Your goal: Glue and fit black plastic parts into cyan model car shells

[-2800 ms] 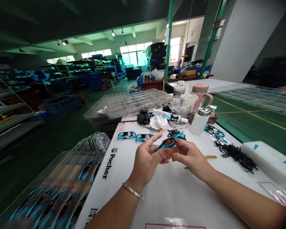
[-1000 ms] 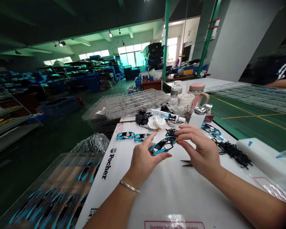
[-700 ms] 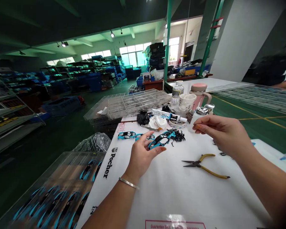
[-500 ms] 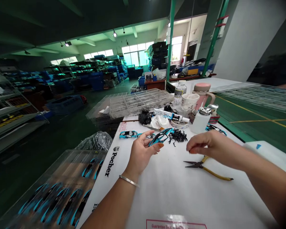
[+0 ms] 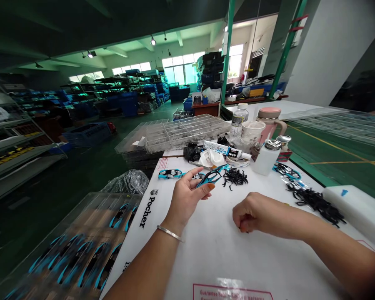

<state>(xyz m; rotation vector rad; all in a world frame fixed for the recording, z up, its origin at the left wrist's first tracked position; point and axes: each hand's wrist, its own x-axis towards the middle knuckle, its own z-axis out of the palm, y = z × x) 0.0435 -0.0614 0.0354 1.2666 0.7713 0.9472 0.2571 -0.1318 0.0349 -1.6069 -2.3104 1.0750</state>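
Note:
My left hand point(image 5: 187, 198) holds a blue-and-black toy car body frame point(image 5: 211, 177) between thumb and fingers, tilted above the white board. My right hand point(image 5: 248, 212) is low over the board with its fingers curled and pressed together; what they hold, if anything, is hidden. The pliers are covered by this hand and forearm, apart from a small yellow bit point(image 5: 286, 204) at the forearm's upper edge. A pile of small black parts point(image 5: 236, 177) lies just beyond the hands. Another blue-and-black frame point(image 5: 170, 174) rests to the left.
A white bottle point(image 5: 268, 157), a glue tube point(image 5: 226, 149) and a pink mug point(image 5: 270, 118) stand or lie at the back. More black parts point(image 5: 320, 204) lie beside a white foam block point(image 5: 356, 212) on the right. A divided tray point(image 5: 81, 221) with several blue frames is at lower left.
My right hand has moved down and left over the pliers, hiding them. My left hand keeps the frame in nearly the same place. The view has shifted slightly.

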